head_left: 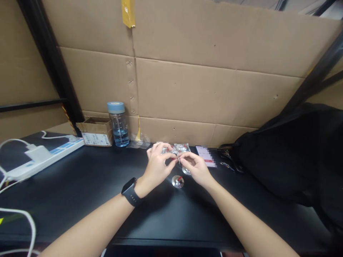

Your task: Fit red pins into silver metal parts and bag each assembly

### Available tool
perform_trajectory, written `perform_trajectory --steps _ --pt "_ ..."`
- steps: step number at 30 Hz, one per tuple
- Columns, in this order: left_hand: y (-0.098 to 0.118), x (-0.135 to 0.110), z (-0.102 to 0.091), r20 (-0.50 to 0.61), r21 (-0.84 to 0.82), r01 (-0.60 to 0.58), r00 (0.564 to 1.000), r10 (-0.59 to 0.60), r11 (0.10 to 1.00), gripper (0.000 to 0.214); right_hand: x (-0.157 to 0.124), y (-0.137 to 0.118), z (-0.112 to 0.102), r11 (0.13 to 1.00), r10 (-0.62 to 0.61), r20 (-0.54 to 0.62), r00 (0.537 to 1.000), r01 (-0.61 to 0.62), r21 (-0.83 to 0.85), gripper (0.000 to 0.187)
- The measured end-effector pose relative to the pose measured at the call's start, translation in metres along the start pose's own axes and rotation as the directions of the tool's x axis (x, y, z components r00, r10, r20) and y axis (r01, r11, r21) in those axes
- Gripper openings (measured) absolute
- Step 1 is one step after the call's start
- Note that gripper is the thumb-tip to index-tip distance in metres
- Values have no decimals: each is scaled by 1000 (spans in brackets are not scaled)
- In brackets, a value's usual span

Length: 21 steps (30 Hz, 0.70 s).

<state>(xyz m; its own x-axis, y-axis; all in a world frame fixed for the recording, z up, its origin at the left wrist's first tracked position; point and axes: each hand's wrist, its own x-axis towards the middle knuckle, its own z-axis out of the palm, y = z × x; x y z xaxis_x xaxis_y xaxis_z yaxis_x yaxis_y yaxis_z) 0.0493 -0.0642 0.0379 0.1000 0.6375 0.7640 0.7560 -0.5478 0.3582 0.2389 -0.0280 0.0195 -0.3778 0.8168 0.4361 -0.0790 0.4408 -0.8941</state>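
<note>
My left hand (158, 162), with a black watch on its wrist, pinches a small thin thing between thumb and forefinger. From the other side, the fingertips of my right hand (197, 166) close on the same spot. What they hold is too small to name. Below them on the black table (160, 217) lies a round shiny metal disc (175, 183) with a raised middle and a red strip on it. A second metal disc (187, 171) is partly covered by my right hand. Behind my fingers rest clear plastic bags (182, 147) with silvery and red contents.
A water bottle (120, 130) and an open cardboard box (97, 134) stand at the back left. At left lies a white power strip (43, 160) with cables. A phone-like screen (205, 156) and a black bag (289, 157) are on the right. Cardboard walls the back.
</note>
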Motion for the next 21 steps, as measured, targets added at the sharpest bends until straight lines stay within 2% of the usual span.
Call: perform_trajectory --steps 5,14,21 --pt "0 0 0 44 -28 28 999 -26 999 5 0 1 0 997 -40 -20 999 38 -71 17" --pt "2 0 3 57 -87 105 993 -101 991 6 -1 1 2 998 -55 -36 998 56 16 15" --pt "-2 1 1 114 -93 80 991 -69 992 8 -1 -4 2 987 -117 -18 993 115 -108 14"
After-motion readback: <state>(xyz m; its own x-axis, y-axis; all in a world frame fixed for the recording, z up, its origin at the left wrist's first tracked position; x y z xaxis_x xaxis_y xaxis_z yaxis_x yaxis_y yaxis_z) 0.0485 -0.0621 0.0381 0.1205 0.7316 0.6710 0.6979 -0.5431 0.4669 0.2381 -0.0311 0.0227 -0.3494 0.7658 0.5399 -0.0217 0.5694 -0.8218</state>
